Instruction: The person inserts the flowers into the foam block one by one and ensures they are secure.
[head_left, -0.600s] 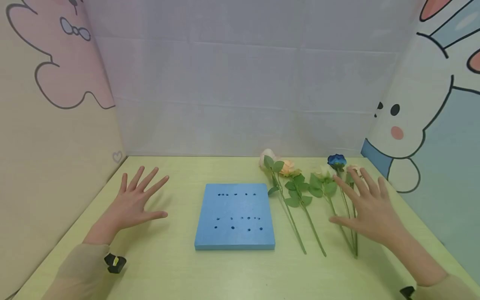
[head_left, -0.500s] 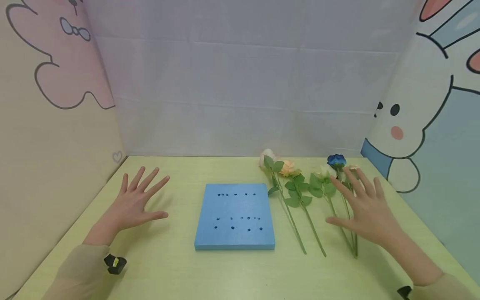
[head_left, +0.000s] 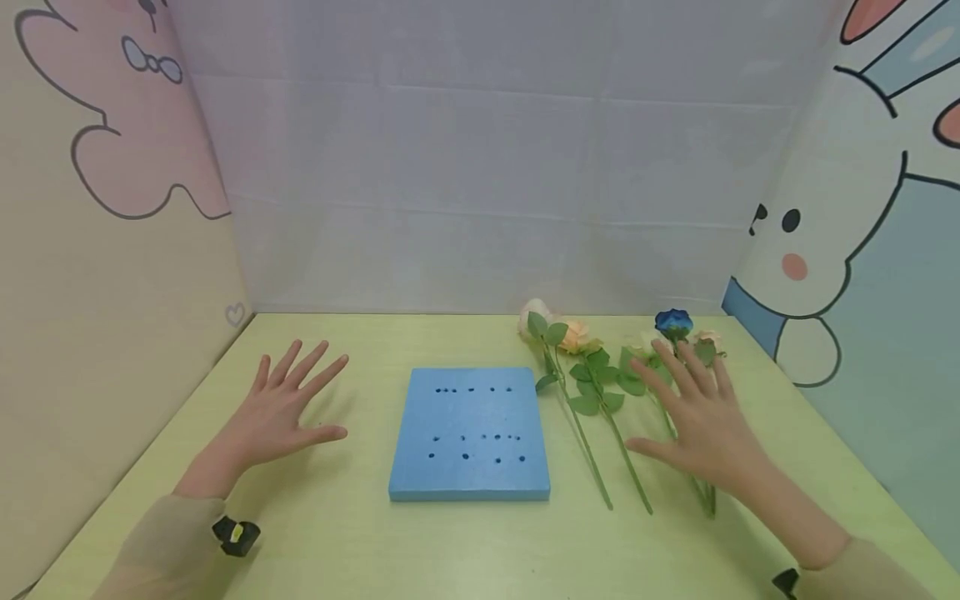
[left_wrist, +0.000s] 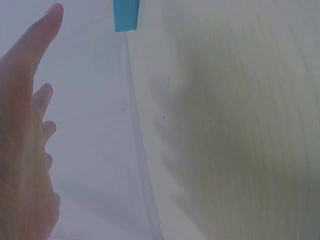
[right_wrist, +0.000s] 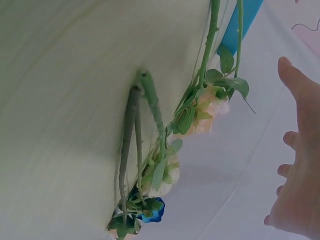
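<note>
Over the left part of the table my left hand (head_left: 279,421) hovers with its fingers spread, holding nothing. My right hand (head_left: 705,429) is spread above several long-stemmed roses lying on the right side, and grips none of them. They include a whitish-pink rose (head_left: 534,317), a peach rose (head_left: 576,337), a blue rose (head_left: 673,322) and a pale peach rose (head_left: 707,339). A cream rose (right_wrist: 170,175) lies partly behind the right fingers in the head view. Between the hands sits a flat blue board (head_left: 471,417) with rows of small dark holes.
All of this lies on a pale yellow-green table (head_left: 330,550). A white cloth backdrop (head_left: 480,167) rises behind it. Cartoon-printed panels flank both sides, a rabbit panel (head_left: 840,233) on the right.
My right hand has moved left over the roses, uncovering the pale peach one. The left hand has shifted slightly to the right and nearer. Board and roses have stayed put.
</note>
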